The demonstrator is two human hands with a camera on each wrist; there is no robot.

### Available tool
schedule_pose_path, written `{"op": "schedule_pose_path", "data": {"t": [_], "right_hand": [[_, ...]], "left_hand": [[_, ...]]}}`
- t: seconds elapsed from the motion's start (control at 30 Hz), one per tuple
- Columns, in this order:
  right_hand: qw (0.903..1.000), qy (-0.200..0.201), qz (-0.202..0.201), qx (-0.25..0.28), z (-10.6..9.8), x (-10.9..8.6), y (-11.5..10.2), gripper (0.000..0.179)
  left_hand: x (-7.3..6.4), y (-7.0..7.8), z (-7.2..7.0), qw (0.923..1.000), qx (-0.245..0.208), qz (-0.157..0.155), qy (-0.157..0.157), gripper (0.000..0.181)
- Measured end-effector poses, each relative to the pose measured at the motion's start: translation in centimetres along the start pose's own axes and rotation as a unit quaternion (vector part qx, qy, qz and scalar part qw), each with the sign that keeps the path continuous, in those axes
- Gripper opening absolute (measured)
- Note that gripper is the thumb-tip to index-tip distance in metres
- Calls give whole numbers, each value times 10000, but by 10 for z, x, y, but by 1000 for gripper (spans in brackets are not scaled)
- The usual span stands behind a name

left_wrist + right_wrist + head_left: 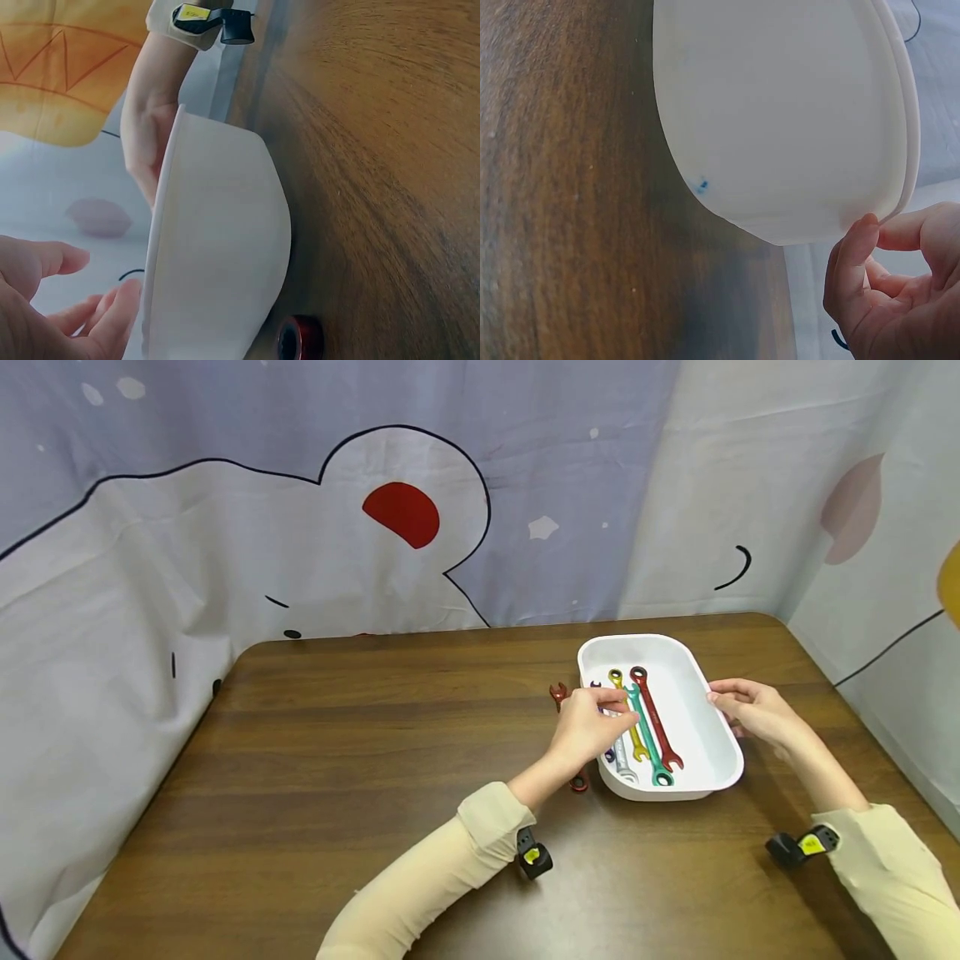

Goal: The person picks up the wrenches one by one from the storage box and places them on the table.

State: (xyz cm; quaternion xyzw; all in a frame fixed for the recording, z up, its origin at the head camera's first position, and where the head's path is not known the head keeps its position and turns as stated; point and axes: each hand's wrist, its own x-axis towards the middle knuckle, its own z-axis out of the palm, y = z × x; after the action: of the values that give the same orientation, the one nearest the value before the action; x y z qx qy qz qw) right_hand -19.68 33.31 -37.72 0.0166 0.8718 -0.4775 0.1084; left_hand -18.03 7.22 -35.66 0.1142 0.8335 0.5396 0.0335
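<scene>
A white plastic tray (701,747) holds several combination wrenches side by side: a red wrench (655,714), a green wrench (647,727), a yellow wrench (638,743), a silver wrench (621,758) and a purple one at the left, partly hidden. My left hand (588,727) is over the tray's left side, thumb and fingertips apart with nothing between them. My right hand (892,277) pinches the tray's right rim between thumb and fingers. Outside the tray's left wall lies another red wrench (558,692), its middle hidden under my left hand.
The tray stands on a brown wood-grain table (360,760), toward its far right part. A printed curtain (562,485) hangs behind the table and along its sides. Black wrist cameras are strapped at both sleeves.
</scene>
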Motion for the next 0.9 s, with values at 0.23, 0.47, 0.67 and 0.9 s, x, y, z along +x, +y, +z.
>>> {"op": "schedule_pose_path", "data": {"t": [0.23, 0.47, 0.67, 0.9], "right_hand": [[10000, 22, 51, -31, 0, 1, 0, 57], [10000, -1, 74, -22, 1, 2, -1, 57], [10000, 16, 29, -35, 1, 2, -1, 56], [10000, -16, 12, -32, 2, 1, -1, 56]], "left_hand": [[4, 4, 5, 9994, 251, -208, -65, 24], [8, 7, 13, 9979, 305, -550, -128, 24], [14, 9, 21, 9956, 292, -875, -175, 24], [21, 11, 28, 9923, 604, -1071, -174, 26]]}}
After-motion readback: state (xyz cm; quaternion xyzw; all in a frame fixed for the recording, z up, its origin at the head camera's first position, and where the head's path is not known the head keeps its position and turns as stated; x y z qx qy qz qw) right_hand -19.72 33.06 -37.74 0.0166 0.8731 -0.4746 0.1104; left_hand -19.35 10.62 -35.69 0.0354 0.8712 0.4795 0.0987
